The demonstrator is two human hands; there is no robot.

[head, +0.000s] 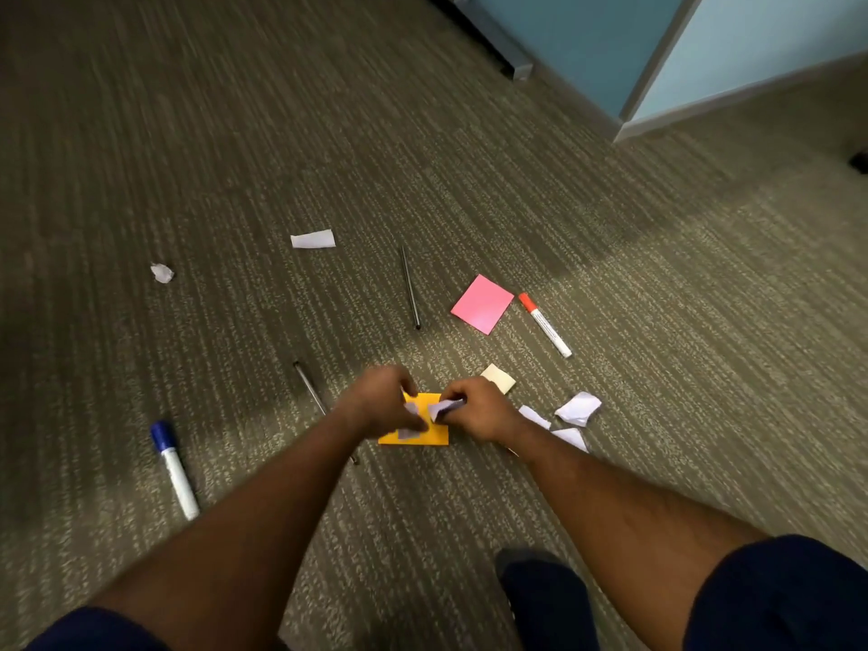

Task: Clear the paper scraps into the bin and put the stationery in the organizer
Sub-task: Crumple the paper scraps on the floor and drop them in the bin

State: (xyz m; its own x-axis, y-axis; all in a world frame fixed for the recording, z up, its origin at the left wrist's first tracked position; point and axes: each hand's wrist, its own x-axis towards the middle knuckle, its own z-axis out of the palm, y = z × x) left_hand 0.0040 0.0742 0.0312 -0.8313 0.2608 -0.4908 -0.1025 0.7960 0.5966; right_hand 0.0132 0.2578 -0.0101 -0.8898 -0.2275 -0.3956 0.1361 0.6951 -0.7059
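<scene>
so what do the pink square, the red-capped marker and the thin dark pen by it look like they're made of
Pink square: matte paper, probably a sticky-note pad; flat, crisp edges.
Red-capped marker: smooth plastic by its look, white barrel with print, orange-red cap.
Thin dark pen: slim glossy barrel with a faint highlight; metal or plastic, unclear.

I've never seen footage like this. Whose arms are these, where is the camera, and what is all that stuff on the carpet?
There is no machine: the camera sits on a person's head, looking down at their own bare arms. The left hand and right hand each pinch a white paper scrap above an orange sticky pad. On the carpet lie more scraps, a pink sticky pad, a pale yellow pad, a blue-capped marker, a red-capped marker and two thin pens. No bin or organizer is in view.
</scene>
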